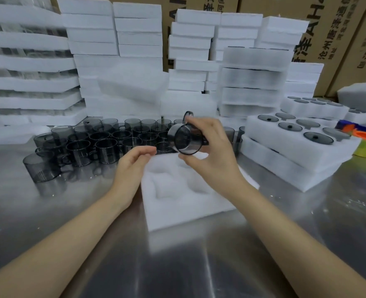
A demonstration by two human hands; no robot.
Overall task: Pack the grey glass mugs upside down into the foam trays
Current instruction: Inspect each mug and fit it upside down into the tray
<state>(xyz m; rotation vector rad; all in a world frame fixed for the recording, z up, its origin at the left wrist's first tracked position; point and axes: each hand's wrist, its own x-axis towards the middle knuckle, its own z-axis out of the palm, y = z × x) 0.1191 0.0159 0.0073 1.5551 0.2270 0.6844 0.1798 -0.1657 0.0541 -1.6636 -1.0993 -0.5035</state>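
- Right hand [212,155]: fingers and thumb curled round one grey glass mug [185,138], held on its side in the air; which end faces the camera cannot be told.
- Left hand [132,166]: fingers loosely extended, holding nothing, hovering just left of the mug.
- Foam tray [177,203]: directly beneath both hands, its pockets showing no mugs.
- Loose mugs [104,143]: clustered upright beyond the left hand.
- Packed trays [294,143]: stacked right of the right hand, bases up.
- Handling note, as judgement: turn the mug fully rim-down before lowering; centre it over a far pocket and press straight; the left hand could steady the tray's edge.
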